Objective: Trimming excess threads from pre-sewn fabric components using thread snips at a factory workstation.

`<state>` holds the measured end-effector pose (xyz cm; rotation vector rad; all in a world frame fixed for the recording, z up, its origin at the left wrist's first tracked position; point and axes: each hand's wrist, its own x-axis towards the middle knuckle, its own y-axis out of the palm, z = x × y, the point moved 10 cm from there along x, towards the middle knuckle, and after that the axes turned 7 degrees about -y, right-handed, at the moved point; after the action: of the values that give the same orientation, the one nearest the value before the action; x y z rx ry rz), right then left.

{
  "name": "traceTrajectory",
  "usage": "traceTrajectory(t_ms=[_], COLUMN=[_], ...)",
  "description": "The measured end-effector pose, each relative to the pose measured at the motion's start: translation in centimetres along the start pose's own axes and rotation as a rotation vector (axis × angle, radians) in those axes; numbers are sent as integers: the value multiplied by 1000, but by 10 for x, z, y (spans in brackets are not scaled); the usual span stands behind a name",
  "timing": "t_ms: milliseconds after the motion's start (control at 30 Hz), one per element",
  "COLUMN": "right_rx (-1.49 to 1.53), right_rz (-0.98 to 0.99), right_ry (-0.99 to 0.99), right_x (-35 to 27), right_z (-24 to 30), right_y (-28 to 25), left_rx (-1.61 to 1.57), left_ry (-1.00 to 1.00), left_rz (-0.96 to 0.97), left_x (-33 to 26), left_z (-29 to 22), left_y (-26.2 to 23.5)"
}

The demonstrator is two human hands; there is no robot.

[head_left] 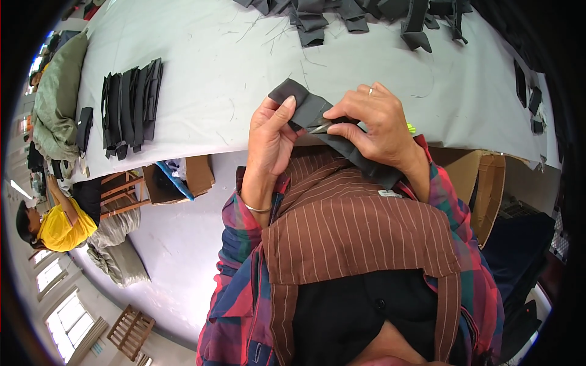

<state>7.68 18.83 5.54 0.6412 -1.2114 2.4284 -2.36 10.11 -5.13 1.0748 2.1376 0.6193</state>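
Observation:
Over the near edge of the table, my left hand [271,131] is closed on a dark grey fabric strip [312,110], with the thumb on top. The strip slants down to the right, its lower end hanging over my apron. In my closed right hand [375,125] is a pair of what look like thread snips [319,128]. Their silver pointed tip touches the strip between both hands, and a yellow-green end shows behind the palm. My fingers hide most of the tool.
A stack of folded dark strips [131,107] lies left on the white-covered table [201,79]. More dark pieces [311,21] and loose threads lie at the far side. Cardboard boxes [198,177] stand below the edge. A person in yellow [64,226] works at far left.

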Motion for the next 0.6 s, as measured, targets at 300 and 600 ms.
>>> traceTrajectory(t_ms=[300, 600], right_rx=[-38, -33], right_rz=[-20, 18], right_ry=[-5, -42], right_x=[0, 3], right_z=[-1, 3], right_y=[-8, -5], left_rx=[18, 36], left_ry=[-5, 1], left_rz=[-7, -20], left_x=[-1, -2], left_z=[-1, -1], left_y=[3, 5])
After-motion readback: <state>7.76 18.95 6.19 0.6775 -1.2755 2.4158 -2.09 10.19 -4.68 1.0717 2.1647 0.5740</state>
